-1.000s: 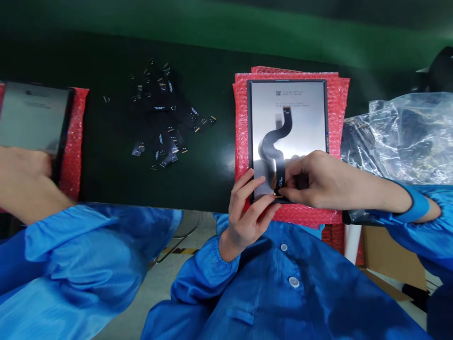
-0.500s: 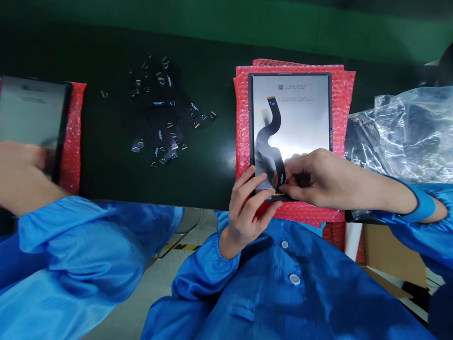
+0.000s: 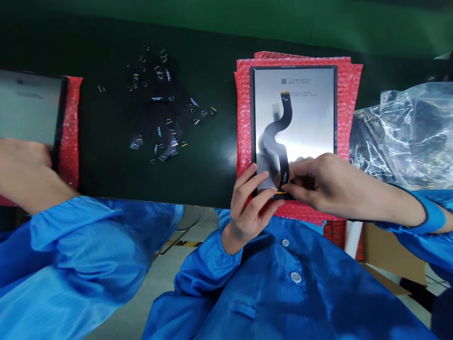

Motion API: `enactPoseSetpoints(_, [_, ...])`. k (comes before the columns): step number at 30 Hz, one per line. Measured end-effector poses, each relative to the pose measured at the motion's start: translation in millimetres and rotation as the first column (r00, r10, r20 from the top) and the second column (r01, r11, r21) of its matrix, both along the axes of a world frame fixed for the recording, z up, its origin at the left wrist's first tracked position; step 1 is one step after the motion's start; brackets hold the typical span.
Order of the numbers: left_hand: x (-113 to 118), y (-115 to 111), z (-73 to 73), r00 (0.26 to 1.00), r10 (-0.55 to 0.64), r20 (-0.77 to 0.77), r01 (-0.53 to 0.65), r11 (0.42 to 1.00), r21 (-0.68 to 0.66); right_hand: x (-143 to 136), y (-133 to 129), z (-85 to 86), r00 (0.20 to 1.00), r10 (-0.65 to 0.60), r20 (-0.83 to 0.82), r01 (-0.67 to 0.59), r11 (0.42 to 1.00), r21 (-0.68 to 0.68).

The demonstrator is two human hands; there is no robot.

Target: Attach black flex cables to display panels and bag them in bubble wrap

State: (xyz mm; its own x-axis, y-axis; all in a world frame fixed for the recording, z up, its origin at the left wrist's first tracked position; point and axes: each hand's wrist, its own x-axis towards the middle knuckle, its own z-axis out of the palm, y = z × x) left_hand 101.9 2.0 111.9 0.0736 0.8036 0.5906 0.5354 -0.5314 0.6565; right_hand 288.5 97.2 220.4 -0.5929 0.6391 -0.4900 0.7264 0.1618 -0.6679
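A display panel lies back side up on red bubble wrap. Over the panel runs a curved black flex cable, its gold-tipped far end loose near the printed code. My right hand pinches the cable's near end at the panel's bottom edge, beside a small gold connector strip. My left hand rests on the panel's lower left corner, fingers spread, their tips close to the connector.
Many small black flex cables lie scattered on the dark table to the left. At far left a co-worker's hand is over another panel. Clear plastic bags lie at right.
The cable's loose far end has shifted slightly to the right over the panel. Both my hands stay at the bottom edge. The co-worker's hand has moved slightly.
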Motion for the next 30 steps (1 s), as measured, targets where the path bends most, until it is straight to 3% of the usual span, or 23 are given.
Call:
enactPoseSetpoints(15, [2,2,-6.2,1.000,0.002,-0.018,-0.001,0.998,0.062,1,-9,-0.7,0.997,-0.045,-0.057,0.048,0.998,0.041])
enactPoseSetpoints(24, [-3,4,-5.4,0.990,-0.019,-0.138,0.040,0.988,0.152,2,5,3.3,0.991,-0.100,-0.093,0.083,0.981,-0.175])
enactPoseSetpoints(30, [-16,8,-4.0,0.963,-0.077,-0.259,0.117,0.982,0.146,6,7,0.4,0.981,-0.130,-0.144,0.100,0.975,-0.199])
